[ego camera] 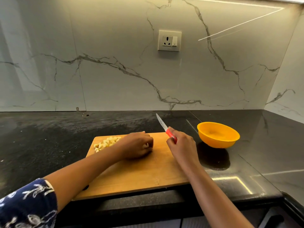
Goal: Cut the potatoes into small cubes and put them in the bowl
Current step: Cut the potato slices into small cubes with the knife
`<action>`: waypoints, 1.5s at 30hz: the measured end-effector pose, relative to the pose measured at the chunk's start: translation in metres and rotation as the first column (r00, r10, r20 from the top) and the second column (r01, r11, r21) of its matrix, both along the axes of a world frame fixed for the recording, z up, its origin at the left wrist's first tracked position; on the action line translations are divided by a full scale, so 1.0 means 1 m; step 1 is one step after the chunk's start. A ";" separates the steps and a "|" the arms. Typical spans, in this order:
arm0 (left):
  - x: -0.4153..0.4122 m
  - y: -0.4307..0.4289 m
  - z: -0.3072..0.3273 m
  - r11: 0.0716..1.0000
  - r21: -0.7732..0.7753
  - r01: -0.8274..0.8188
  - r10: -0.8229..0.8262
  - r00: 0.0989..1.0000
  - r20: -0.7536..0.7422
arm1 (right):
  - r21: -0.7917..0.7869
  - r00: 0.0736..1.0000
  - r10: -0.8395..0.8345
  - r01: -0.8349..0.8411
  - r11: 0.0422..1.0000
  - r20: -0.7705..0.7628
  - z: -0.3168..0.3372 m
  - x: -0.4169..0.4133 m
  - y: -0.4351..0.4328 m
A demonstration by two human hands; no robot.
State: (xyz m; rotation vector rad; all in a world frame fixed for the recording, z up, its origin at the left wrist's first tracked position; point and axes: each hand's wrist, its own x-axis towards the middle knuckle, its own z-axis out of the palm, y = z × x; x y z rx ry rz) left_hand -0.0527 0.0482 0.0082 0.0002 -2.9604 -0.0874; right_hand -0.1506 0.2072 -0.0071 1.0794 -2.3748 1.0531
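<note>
A wooden cutting board [139,171] lies on the black counter in front of me. A heap of pale yellow potato cubes [107,143] sits at its far left corner. My left hand [138,145] rests on the board just right of the heap, fingers curled around a small potato piece that peeks out at the fingertips. My right hand [182,145] grips the red handle of a knife [162,125], blade raised and pointing away to the upper left, clear of the board. An orange bowl [218,135] stands on the counter to the right of the board; it looks empty.
The black counter [49,137] stretches left and back to a marble-patterned wall with a power socket [169,41]. A side wall closes the right end. The counter's front edge runs just below the board.
</note>
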 end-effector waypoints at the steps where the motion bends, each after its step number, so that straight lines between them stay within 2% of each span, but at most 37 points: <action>1: 0.003 -0.006 0.001 1.000 -0.014 0.001 -0.001 1.000 -0.010 | -0.003 1.000 -0.004 0.004 1.000 0.005 -0.001 -0.001 0.003; 8: 0.030 -0.043 0.017 0.999 0.028 -0.035 0.038 0.993 -0.109 | 0.018 1.000 0.019 -0.019 1.000 0.013 -0.002 0.002 0.000; 13: 0.049 -0.058 0.023 0.982 0.175 -0.067 0.098 0.979 -0.177 | 0.008 1.000 0.023 -0.023 1.000 0.007 -0.003 0.002 0.001; 16: 0.045 -0.050 0.023 0.979 0.196 -0.055 0.095 0.975 -0.202 | 0.006 1.000 0.024 -0.024 1.000 0.018 -0.003 0.003 0.001; 19: 0.030 -0.034 0.022 0.992 0.126 -0.019 0.033 0.993 -0.113 | 0.008 1.000 0.020 -0.020 1.000 0.018 -0.004 0.002 0.003; 23: 0.011 -0.023 0.014 0.991 -0.133 -0.034 0.034 0.999 -0.003 | 0.006 1.000 0.001 -0.001 1.000 0.025 -0.004 0.000 0.005; 25: 0.009 -0.025 0.010 0.990 -0.127 -0.065 0.057 0.996 -0.070 | -0.027 0.999 -0.008 0.009 1.000 0.035 -0.004 -0.002 0.006; 28: 0.012 -0.026 0.009 0.994 0.000 -0.111 0.108 0.968 -0.224 | -0.089 0.998 -0.039 0.043 0.995 0.044 -0.003 -0.006 0.009; 30: 0.014 -0.024 0.011 0.990 0.030 -0.139 0.142 0.956 -0.255 | -0.133 0.997 -0.065 0.071 0.989 0.049 -0.001 -0.011 0.014; 35: 0.010 -0.013 0.015 0.996 0.028 -0.081 0.084 0.978 -0.193 | -0.226 0.991 -0.103 0.119 0.967 0.082 -0.001 -0.025 0.024; 39: -0.013 -0.002 0.013 0.997 -0.030 -0.071 0.068 0.993 -0.097 | -0.234 0.987 -0.144 0.157 0.959 0.074 -0.002 -0.033 0.032; 45: -0.061 0.017 0.016 0.995 0.102 0.006 -0.009 1.000 0.029 | -0.177 0.985 -0.165 0.170 0.969 0.042 -0.002 -0.041 0.044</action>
